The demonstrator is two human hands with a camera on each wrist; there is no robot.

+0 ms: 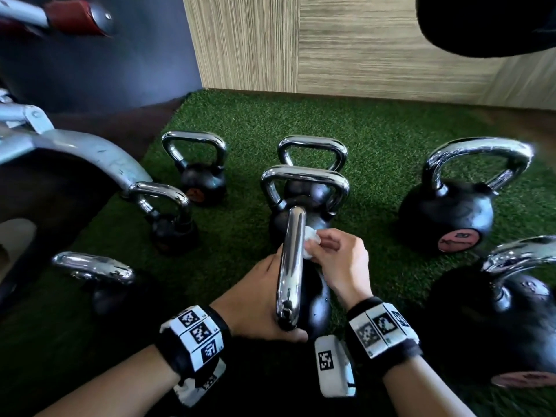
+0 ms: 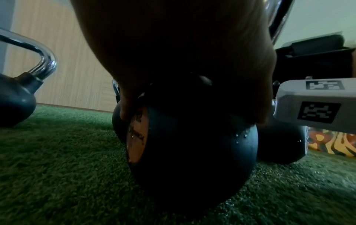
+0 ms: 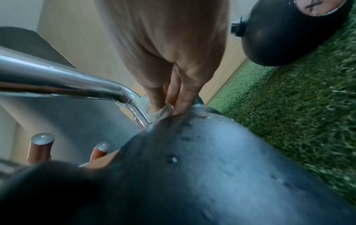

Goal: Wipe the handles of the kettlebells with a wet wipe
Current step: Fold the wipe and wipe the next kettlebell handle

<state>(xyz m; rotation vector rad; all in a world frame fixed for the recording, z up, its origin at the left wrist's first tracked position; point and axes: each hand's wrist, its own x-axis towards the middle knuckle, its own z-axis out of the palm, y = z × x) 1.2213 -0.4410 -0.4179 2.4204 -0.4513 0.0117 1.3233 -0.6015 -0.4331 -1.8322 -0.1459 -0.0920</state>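
Note:
A black kettlebell [image 1: 316, 305] stands on the turf in front of me, its chrome handle [image 1: 290, 266] pointing toward me. My left hand [image 1: 255, 299] grips it from the left, just below the handle's near end; in the left wrist view the left hand [image 2: 173, 45] wraps over the black ball [image 2: 192, 152]. My right hand [image 1: 328, 248] pinches a small white wet wipe [image 1: 311, 240] against the right side of the handle. In the right wrist view the wet wipe [image 3: 161, 114] sits where the handle [image 3: 67, 82] meets the body [image 3: 192, 175], held by my fingertips [image 3: 179, 106].
Several more chrome-handled kettlebells stand around on the green turf [image 1: 361, 130]: three at the left [image 1: 171, 227], two behind [image 1: 313, 152], two bigger ones at the right [image 1: 448, 215]. A grey machine frame [image 1: 90, 152] lies to the left. A wooden wall [image 1: 361, 40] closes the back.

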